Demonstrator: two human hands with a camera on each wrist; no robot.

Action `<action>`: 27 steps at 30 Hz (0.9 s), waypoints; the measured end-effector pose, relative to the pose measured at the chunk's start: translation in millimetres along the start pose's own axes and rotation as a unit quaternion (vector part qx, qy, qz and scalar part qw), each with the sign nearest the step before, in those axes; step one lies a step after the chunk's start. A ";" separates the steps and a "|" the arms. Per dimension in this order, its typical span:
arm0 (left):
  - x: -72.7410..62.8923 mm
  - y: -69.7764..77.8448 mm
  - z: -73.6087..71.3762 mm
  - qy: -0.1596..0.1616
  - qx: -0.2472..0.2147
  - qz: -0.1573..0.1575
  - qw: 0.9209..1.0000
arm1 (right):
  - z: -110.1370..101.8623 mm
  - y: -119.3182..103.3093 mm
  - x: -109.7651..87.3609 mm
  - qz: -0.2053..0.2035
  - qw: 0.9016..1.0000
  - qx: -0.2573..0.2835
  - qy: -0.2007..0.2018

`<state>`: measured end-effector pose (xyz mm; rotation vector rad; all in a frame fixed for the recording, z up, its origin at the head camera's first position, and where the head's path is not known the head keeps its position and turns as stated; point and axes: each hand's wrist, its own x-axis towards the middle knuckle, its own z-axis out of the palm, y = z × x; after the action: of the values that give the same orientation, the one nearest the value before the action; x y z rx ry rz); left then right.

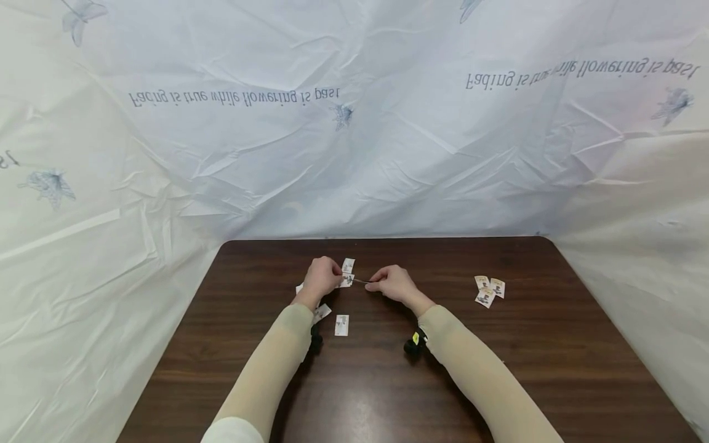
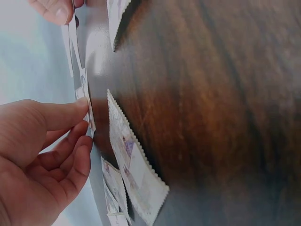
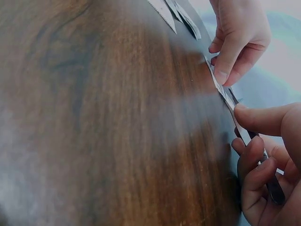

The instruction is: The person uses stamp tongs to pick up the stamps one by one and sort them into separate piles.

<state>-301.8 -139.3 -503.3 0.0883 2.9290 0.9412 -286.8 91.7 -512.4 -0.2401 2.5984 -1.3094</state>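
Beyond paper slips (image 1: 341,325) — flipped “Fading” lettering (image 1: 489,81)

Right hand (image 3: 282,200) holds tweezers (image 3: 242,133); left hand (image 3: 241,37) pinches a stamp (image 3: 216,80); wooden table (image 3: 117,117) beneath.

A hand could pass over the dark brown wooden tabletop (image 1: 451,280) between the right hand (image 1: 394,284) and three small white printed paper rectangles (image 1: 485,298). The left hand (image 1: 321,277) partly bars other such rectangles (image 1: 322,312).

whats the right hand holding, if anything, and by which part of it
The right hand holds a slim metal tool, apparently tweezers, around its middle, the dark end sticking out past the curled fingers.
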 end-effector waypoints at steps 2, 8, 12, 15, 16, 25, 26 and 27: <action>-0.5 0.4 -0.3 -0.003 -0.001 0.002 1.000 | 0.2 -1.3 0.8 0.007 1.000 0.002 0.000; -0.7 3.5 -2.4 -0.011 0.011 -0.004 1.000 | 2.1 -4.3 5.3 0.016 1.000 0.006 0.003; 0.6 6.1 -3.0 -0.013 0.020 -0.007 1.000 | 3.3 -6.0 8.7 0.009 1.000 0.008 0.006; 0.8 7.0 -3.5 -0.012 0.024 -0.008 1.000 | 4.0 -7.6 9.1 0.004 1.000 0.006 0.010; 0.5 6.9 -3.7 -0.011 0.025 -0.006 1.000 | 4.2 -8.0 8.9 0.004 1.000 0.006 0.010; -0.3 1.9 -4.5 -0.006 0.008 0.005 1.000 | 6.6 -6.4 12.1 0.014 0.999 0.029 0.003; -0.4 1.5 -4.8 -0.002 0.006 0.008 1.000 | 6.4 -6.1 12.6 0.017 0.999 0.035 0.001; -0.4 1.2 -4.9 0.002 0.002 0.012 1.000 | 5.9 -5.9 13.0 0.020 0.999 0.043 -0.001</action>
<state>-301.7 -141.2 -498.6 0.1212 2.9407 0.9397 -297.5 80.5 -512.7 -0.1751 2.5245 -1.4027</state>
